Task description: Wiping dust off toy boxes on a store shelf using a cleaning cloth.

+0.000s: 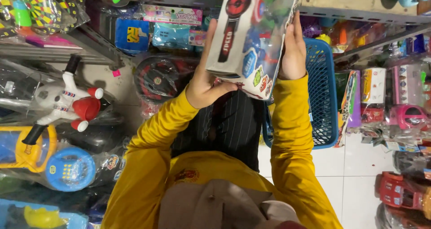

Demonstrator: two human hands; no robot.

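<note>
cardboard-and-plastic toy package (251, 31) held up before shelf (359, 13); left hand (207, 83) clasps lower edge, right hand (294, 49) grips side edge. step judged: inspecting item. blue basket (321, 103) hangs beside right sleeve; next move needs firm two-hand hold.

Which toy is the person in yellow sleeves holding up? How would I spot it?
Look at the top middle, in front of the toy shelves and beside the blue plastic basket. Between the left hand and right hand is a flat boxed toy with a clear window. Only it shows a red-and-black round launcher with small badge-shaped pieces along its edge.
</note>
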